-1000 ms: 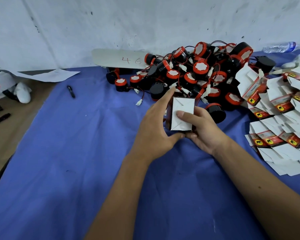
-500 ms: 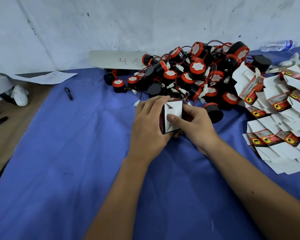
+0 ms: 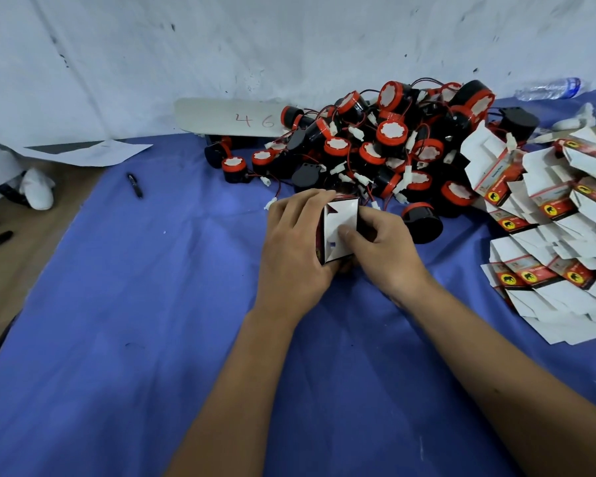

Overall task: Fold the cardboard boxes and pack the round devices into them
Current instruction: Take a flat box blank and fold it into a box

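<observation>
- The cardboard box [image 3: 341, 228] sits at the centre of the view, held between both hands just above the blue cloth [image 3: 152, 339]; its white end flaps face the camera and a red printed side shows along its left edge.
- The left hand [image 3: 295, 249] grips the box from its 9 o'clock side, fingers curled over the top edge and thumb tucked under the lower corner.
- The right hand [image 3: 382, 249] grips the box from its 3 o'clock side, fingers curled behind it and the thumb pressing on the white flaps.
- The pile of round devices [image 3: 386, 146], black bodies with red rims, white faces and thin wires, lies at 12 to 1 o'clock of the box, against the white wall [image 3: 289, 46].
- One round device [image 3: 422, 222] lies on its side just beside the right hand at 3 o'clock.
- Flat unfolded boxes [image 3: 547, 235], white with red printed panels, are heaped at 3 o'clock, well apart from the hands.
- A black pen [image 3: 135, 185] lies on the cloth at 10 o'clock.
- A grey board marked "46" [image 3: 227, 118] leans at the wall at 11 o'clock.
- A plastic bottle [image 3: 551, 88] lies at 2 o'clock, by the wall.
</observation>
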Tool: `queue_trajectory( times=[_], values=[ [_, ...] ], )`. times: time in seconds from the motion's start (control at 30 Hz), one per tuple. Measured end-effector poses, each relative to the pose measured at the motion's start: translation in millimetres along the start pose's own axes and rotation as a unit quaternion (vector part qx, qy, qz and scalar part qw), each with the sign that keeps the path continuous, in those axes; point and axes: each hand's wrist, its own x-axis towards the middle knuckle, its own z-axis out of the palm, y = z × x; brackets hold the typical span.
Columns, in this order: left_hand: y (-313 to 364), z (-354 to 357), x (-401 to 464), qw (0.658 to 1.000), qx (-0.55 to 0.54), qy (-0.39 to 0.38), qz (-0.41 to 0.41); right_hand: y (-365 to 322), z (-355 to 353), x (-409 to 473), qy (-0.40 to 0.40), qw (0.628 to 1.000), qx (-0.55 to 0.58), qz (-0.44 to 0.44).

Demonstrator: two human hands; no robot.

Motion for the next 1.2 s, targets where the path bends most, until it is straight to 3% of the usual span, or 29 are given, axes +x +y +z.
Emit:
queue_trajectory(
  times=[0.37,0.43,0.53,0.67,0.9,1.1,1.2],
  values=[
    [8,2,-1,1.0,-0.004,0.003,0.007,-1,0,0,0.037,0.999,-0.016,-0.001],
    [7,1,-1,0.999,-0.033,0.007,-0.01,1,-3,1,-0.004,0.996,0.082,0.015],
    [4,-1,0,0.996,-0.08,0.001,-0.032,2,-12,5,-0.075,0.964,0.25,0.056],
    [4,-3,-1,0.993,-0.112,-0.016,-0.042,3,-23,9,-0.116,0.926,0.352,0.074],
    [7,-5,0,0.993,-0.118,-0.021,-0.008,4,-30,11,-0.126,0.937,0.315,0.077],
    [14,-5,-1,0.987,-0.159,-0.021,-0.005,4,-42,13,-0.162,0.922,0.343,0.078],
    [20,-2,-2,0.99,-0.142,-0.022,-0.003,4,-41,12,-0.138,0.935,0.318,0.074]
  ],
)
